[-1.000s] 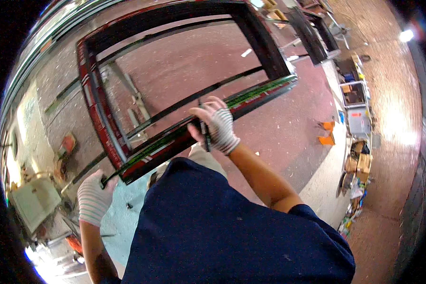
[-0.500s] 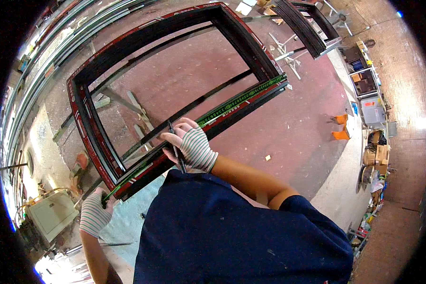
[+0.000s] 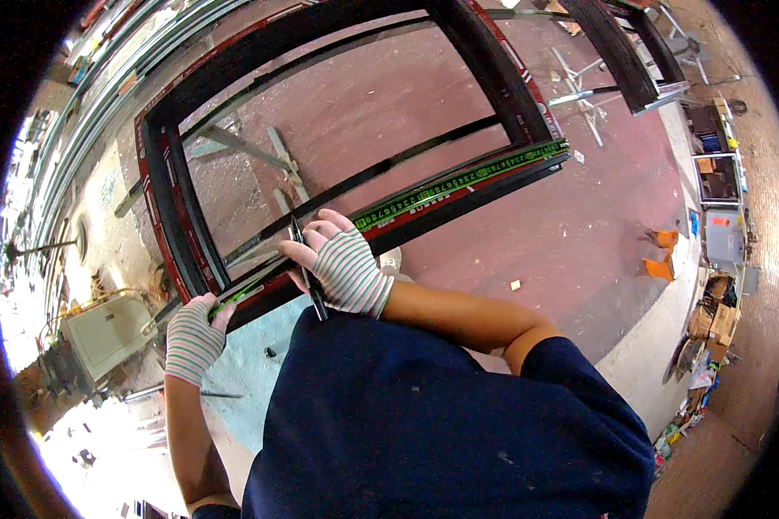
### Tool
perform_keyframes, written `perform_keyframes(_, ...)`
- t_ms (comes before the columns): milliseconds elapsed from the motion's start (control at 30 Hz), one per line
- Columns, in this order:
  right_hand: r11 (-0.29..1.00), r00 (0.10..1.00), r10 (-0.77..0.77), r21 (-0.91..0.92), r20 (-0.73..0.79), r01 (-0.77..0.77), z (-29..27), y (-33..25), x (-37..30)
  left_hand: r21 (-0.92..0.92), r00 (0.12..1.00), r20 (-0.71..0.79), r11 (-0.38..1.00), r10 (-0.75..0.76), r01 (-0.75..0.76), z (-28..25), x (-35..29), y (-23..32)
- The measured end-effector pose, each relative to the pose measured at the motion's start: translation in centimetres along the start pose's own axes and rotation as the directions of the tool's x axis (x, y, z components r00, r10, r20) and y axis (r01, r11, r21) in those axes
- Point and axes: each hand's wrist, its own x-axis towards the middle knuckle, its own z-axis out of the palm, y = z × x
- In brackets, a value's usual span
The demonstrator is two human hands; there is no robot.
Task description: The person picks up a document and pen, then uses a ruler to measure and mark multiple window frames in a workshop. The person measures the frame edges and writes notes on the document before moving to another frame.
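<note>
A large rectangular frame (image 3: 166, 182) of black and dark-red profiles lies before me, with a green tape measure (image 3: 459, 183) stretched along its near bar. At the frame's near left corner, my left hand (image 3: 197, 342) pinches the tape between thumb and fingers; the palm hides whatever else is in it. My right hand (image 3: 344, 266) rests on the near bar, around its middle, and covers part of the tape. A slim black pen (image 3: 315, 292) is gripped in it, slanting with its tip up and left. Both hands wear striped gloves with bare fingertips.
A second dark frame (image 3: 619, 56) stands at the far right. Long metal profiles (image 3: 86, 130) are stacked along the left, above a pale metal box (image 3: 108, 333). An orange stand (image 3: 662, 255) is on the red floor, with boxes (image 3: 723, 320) along the right side.
The view has shifted, so the frame appears farther right and higher. My left hand has come closer in against the frame's corner. My right hand keeps the pen at the bar's middle.
</note>
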Motion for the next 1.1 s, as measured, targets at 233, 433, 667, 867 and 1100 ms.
perform_keyframes(233, 0.965, 0.99, -0.075, 0.24, -0.123, 0.103, -3.3, 1.8, 0.3, 0.038, 0.977, -0.215, 0.999, 0.015, -0.007, 3.2, -1.0, -3.2)
perform_keyframes(433, 0.727, 0.923, 0.307, 0.683, -0.232, -0.07, -8.7, 7.8, -5.1, 0.02, 0.968, -0.161, 0.98, -0.193, 0.198, 2.1, -1.3, 0.1)
perform_keyframes(667, 0.795, 0.956, 0.292, 0.546, 0.039, -0.266, -12.2, 8.4, -4.9, 0.029, 0.897, -0.088, 0.899, -0.433, 0.437, 3.1, -1.6, 1.7)
perform_keyframes(867, 0.921, 0.985, 0.158, 0.35, 0.065, -0.171, -11.7, 8.2, -3.9, -0.02, 0.852, -0.103, 0.858, -0.513, 0.514, 3.9, -1.1, 2.0)
perform_keyframes(1100, 0.923, 0.987, 0.139, 0.35, 0.086, -0.161, -11.5, 8.3, -3.3, -0.111, 0.835, 0.027, 0.828, -0.55, 0.549, 2.8, -0.6, 2.7)
